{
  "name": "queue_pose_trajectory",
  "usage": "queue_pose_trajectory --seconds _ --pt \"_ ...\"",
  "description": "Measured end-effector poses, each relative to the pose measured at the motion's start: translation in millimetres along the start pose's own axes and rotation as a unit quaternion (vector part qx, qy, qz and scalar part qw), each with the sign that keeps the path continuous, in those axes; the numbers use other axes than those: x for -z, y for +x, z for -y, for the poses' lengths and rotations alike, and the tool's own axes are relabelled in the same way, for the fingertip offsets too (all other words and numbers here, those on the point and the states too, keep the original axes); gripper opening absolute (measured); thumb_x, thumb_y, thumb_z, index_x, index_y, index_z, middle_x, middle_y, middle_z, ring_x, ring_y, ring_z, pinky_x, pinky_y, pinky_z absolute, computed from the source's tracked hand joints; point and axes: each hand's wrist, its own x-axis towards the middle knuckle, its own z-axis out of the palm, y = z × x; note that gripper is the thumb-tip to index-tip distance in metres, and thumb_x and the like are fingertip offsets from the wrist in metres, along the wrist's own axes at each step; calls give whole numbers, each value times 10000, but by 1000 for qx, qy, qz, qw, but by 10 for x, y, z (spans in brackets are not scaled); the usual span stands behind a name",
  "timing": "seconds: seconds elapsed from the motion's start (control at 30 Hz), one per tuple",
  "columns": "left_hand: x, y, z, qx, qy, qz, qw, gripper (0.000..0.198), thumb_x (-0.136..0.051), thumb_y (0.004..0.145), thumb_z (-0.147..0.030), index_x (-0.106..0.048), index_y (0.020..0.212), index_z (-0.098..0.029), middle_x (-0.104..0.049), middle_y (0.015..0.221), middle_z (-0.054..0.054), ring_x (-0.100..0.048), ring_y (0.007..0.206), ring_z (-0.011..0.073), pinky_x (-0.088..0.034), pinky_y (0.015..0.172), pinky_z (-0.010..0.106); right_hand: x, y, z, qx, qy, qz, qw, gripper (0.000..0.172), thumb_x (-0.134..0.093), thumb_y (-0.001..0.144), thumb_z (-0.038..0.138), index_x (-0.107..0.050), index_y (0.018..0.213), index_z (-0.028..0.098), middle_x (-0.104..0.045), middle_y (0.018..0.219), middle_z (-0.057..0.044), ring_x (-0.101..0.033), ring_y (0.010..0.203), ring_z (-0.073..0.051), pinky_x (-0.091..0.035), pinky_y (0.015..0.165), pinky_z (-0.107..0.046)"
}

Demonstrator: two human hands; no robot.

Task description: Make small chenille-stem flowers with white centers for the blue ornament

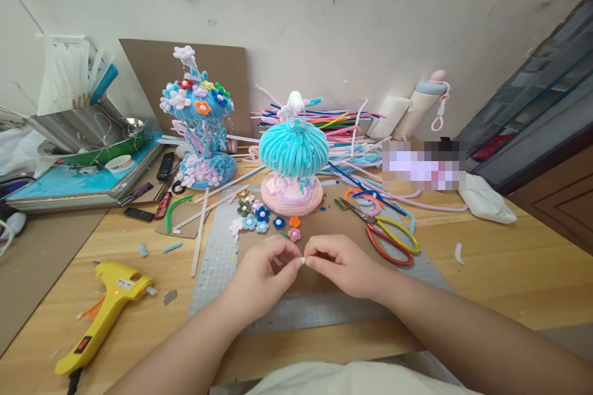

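Note:
My left hand [266, 271] and my right hand [347, 264] meet over the mat, both with thumb and fingers pinched on one small white piece [303, 260]. It looks like a bit of white pipe cleaner, but the fingers cover most of it. Just beyond lie several small pipe-cleaner flowers [262, 213] in blue, pink, orange and green. Behind them stands a turquoise domed pipe-cleaner ornament [294, 148] on a round pink base [291, 203]. Scissors [389, 231] with red and yellow handles rest open to the right of my hands.
At left lies a yellow hot glue gun [109, 302]. A flower-covered blue ornament [199, 111] stands farther back. Bundles of pipe cleaners [333, 126] lie along the wall. A grey cutting mat [217, 278] covers part of the wooden table [491, 278]. A metal pot [88, 126] stands at the far left.

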Motion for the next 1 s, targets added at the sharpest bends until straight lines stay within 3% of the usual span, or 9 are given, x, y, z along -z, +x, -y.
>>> queue_pose_trajectory --seconds 0.07,0.17,0.37,0.57,0.7,0.87,0.93,1.0 --pt "4 -23 -7 -84 137 -29 987 108 -466 811 -198 -574 812 -189 -557 754 12 -505 658 126 -374 556 226 -56 27 -22 -105 139 8 985 219 -500 844 328 -480 693 170 -431 532 57 -370 439 -69 -290 426 -189" --pt "-13 -43 15 -142 271 -22 952 127 -442 808 -147 -559 825 -194 -580 797 22 -524 712 144 -381 593 242 -114 50 -48 -186 271 24 944 242 -551 786 370 -468 679 170 -434 470 81 -314 340 -39 -221 343 -166" --pt "-100 -45 85 -153 425 -66 890 144 -413 831 -164 -539 767 -192 -587 753 30 -540 693 166 -366 549 262 -143 55 -55 -234 356 5 904 258 -624 728 361 -488 653 156 -463 468 83 -324 306 -15 -190 307 -142" --pt "-136 -53 105 -157 445 -65 879 131 -420 819 -148 -536 783 -195 -589 761 30 -542 706 171 -378 556 256 -155 58 -72 -254 396 7 882 292 -649 714 382 -475 648 158 -469 466 77 -305 299 -12 -156 302 -145" --pt "-146 -51 96 -139 396 -83 904 160 -418 801 -127 -552 743 -192 -574 717 23 -530 657 154 -355 555 246 -133 58 -57 -223 333 15 916 273 -610 748 390 -470 677 166 -450 488 80 -307 334 -27 -188 330 -158" --pt "-145 -35 42 -69 229 -77 968 178 -448 734 -104 -561 618 -178 -515 587 -14 -473 560 117 -321 524 221 -75 41 -6 -86 85 13 993 172 -521 834 254 -519 692 157 -440 581 45 -389 527 -80 -304 483 -189" --pt "-138 -22 42 -31 152 -69 986 174 -460 708 -116 -582 600 -176 -508 548 -26 -465 544 113 -314 508 215 -42 33 2 -6 -21 15 1000 175 -486 854 192 -525 687 157 -462 628 27 -413 596 -98 -324 546 -204" --pt "-130 -7 60 29 66 -46 996 159 -473 691 -150 -595 591 -172 -502 518 -36 -457 511 106 -312 477 206 -2 25 -2 80 -123 46 988 194 -430 873 143 -521 702 162 -472 655 15 -419 619 -109 -317 562 -216"
